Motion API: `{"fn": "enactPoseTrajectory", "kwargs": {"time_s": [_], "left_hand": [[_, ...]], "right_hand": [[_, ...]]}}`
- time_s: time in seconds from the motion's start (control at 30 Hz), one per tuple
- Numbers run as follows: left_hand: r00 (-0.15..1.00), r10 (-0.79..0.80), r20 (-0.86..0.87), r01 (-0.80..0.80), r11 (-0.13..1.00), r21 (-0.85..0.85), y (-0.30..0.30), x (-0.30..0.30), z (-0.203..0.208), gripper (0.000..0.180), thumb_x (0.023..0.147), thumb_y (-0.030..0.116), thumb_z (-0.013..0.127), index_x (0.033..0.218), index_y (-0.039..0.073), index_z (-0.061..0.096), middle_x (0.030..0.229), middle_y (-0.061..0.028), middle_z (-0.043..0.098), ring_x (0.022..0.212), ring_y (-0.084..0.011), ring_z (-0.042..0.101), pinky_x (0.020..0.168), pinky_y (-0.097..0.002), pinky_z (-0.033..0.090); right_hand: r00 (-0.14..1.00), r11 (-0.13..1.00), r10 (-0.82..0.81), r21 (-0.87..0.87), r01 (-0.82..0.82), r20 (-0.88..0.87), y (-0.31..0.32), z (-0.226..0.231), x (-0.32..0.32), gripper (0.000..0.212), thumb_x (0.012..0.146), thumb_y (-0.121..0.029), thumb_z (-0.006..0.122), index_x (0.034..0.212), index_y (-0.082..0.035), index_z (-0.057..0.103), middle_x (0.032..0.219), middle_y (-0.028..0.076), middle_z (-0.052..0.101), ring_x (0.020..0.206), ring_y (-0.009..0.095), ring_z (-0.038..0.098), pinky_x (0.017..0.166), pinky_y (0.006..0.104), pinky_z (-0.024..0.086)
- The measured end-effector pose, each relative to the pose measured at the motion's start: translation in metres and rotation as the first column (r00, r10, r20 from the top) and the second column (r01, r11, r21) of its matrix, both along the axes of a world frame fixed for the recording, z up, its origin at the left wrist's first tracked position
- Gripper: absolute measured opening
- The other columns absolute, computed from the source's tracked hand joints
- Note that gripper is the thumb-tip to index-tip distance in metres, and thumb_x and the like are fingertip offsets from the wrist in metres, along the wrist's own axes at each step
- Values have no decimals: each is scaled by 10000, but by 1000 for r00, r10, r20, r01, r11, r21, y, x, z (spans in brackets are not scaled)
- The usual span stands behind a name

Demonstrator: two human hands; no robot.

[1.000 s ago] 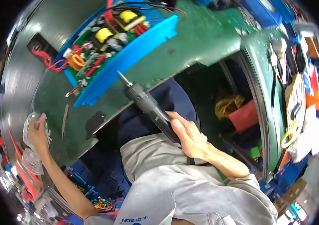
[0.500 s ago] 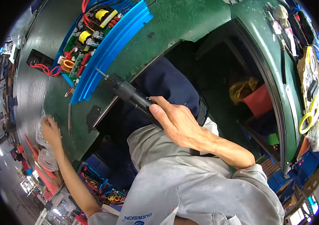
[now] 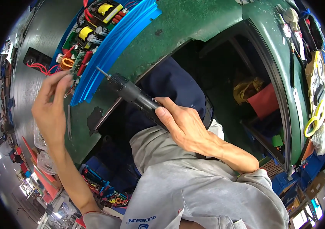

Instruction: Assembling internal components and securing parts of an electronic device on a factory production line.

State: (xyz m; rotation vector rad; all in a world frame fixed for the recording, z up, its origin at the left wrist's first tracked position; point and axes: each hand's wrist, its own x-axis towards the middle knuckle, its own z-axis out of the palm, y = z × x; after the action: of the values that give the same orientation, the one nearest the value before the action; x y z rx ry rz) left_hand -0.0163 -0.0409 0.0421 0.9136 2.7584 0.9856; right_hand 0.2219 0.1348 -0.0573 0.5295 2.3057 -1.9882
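Note:
My right hand (image 3: 187, 128) is wrapped round a black electric screwdriver (image 3: 137, 97), its thin bit pointing up and left toward a ribbed blue metal housing (image 3: 112, 53). Inside that housing sits a green circuit board with yellow-wound transformers (image 3: 85, 33), a copper coil (image 3: 67, 63) and red and black wires. Near the housing's lower left end is my left hand (image 3: 51, 108), thumb and finger pinched together; what they hold, if anything, is too small to make out. A black plate (image 3: 38, 60) with red wires lies left of the housing.
The housing rests on a worn green bench mat (image 3: 193, 19). An open drawer (image 3: 269, 72) holds a yellow bag and a red sheet. Yellow-handled scissors (image 3: 315, 122) and tools lie at the right. Clear plastic bags (image 3: 44, 163) sit left, beside my forearm; tweezers (image 3: 69, 122) lie on the mat.
My left hand has moved up and away from the clear plastic bags to the housing's lower left end. The right hand and screwdriver have barely moved.

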Motion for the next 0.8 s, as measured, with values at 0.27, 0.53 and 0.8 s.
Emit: {"fn": "enactPoseTrajectory", "kwargs": {"time_s": [0.27,0.53,0.8], "left_hand": [[808,-439,-394,315,886,-340,42,-17,-2,110,799,52,761,878,10,698,1346,-124,630,1176,-326,629,990,-431,493],[885,-440,-151,397,884,-248,28,-25,-8,115,826,57,754,924,22,705,1499,-165,513,1345,-361,513,1098,-464,426],[919,-391,-44,381,912,-154,26,-39,-10,126,823,75,765,918,29,697,1507,-146,520,1330,-355,535,1086,-476,440]], "right_hand": [[965,740,187,-672,-15,185,9,-6,0,695,1104,-579,207,1151,-39,642,761,28,629,673,102,536,676,267,445],[922,600,229,-791,118,311,-2,3,6,843,1048,-688,220,1415,7,526,792,48,648,675,117,565,642,266,451],[915,241,328,-957,160,236,6,-11,6,954,988,-768,312,1472,39,468,793,88,632,679,154,572,590,296,448]]}}
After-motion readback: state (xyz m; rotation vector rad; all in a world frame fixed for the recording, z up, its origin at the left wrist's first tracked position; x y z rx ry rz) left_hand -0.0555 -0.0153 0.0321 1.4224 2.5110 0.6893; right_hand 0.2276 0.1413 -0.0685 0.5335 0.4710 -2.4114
